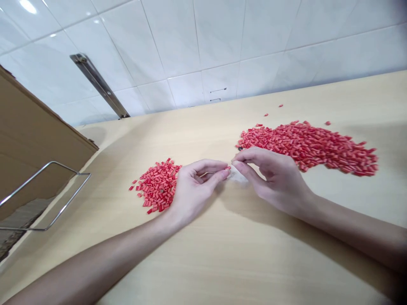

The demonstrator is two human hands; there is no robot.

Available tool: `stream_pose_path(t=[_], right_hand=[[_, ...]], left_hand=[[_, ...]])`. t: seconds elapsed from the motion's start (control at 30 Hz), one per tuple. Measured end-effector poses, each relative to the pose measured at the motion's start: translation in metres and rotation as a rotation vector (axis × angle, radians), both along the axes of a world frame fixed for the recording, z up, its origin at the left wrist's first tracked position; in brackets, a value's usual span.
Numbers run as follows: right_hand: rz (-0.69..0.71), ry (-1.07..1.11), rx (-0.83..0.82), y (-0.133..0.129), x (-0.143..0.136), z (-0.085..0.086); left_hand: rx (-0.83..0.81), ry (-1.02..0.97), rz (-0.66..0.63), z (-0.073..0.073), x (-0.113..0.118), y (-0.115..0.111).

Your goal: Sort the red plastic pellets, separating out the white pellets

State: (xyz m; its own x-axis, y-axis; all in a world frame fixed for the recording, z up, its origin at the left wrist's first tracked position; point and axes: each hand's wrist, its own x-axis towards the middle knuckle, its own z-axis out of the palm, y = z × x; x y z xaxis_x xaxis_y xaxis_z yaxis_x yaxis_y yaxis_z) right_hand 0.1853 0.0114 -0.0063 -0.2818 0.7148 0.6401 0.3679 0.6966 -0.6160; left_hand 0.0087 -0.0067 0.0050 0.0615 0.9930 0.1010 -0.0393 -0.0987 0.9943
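Between the thumb and forefinger of my left hand is a small red tube piece. My right hand faces it, thumb and forefinger pinched close to that piece; whatever they hold is too small to make out. Below the fingertips lies a whitish, see-through patch on the table, its kind unclear. A smaller pile of red tube pieces sits to the left, partly behind my left hand. The larger pile of red tube pieces spreads behind and right of my right hand.
The pale wooden table meets a white tiled wall. A cardboard box and a bent wire frame stand at the left. A metal bracket slants down the wall. Few loose red pieces lie behind the larger pile.
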Motion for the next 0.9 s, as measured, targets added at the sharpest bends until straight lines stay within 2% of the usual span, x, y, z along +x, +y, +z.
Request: stream_pose_path(t=[0.07, 0.17, 0.27, 0.33, 0.43, 0.5, 0.6, 0.7, 0.8, 0.9], right_hand=[[0.052, 0.074, -0.067, 0.001, 0.0, 0.002], [0.153, 0.059, -0.155, 0.002, 0.0, 0.005], [0.168, 0.071, -0.192, 0.002, 0.0, 0.007], [0.082, 0.099, -0.16, 0.002, 0.0, 0.007], [-0.168, 0.187, -0.095, 0.006, 0.002, 0.003], [-0.292, 0.276, -0.117, 0.011, 0.004, 0.0], [-0.374, 0.326, -0.171, 0.018, 0.007, -0.003], [-0.412, 0.269, -0.158, 0.021, 0.009, -0.004], [-0.355, 0.124, -0.068, 0.016, 0.007, -0.003], [-0.22, -0.077, 0.099, 0.007, 0.002, -0.003]], left_hand=[[-0.013, -0.055, -0.02, 0.0, 0.0, 0.0], [-0.009, -0.106, -0.073, -0.001, -0.001, 0.0], [0.014, -0.102, -0.097, -0.004, -0.001, 0.0], [0.037, -0.081, -0.1, -0.007, -0.001, 0.0], [0.125, -0.019, -0.091, -0.011, 0.001, -0.002], [0.219, 0.056, -0.072, -0.01, 0.003, -0.003], [0.337, 0.154, -0.028, 0.004, 0.0, 0.0], [0.398, 0.287, 0.024, 0.035, -0.019, 0.012], [0.314, 0.689, 0.029, 0.062, -0.053, 0.028], [0.146, 1.184, -0.054, 0.069, -0.09, 0.037]])
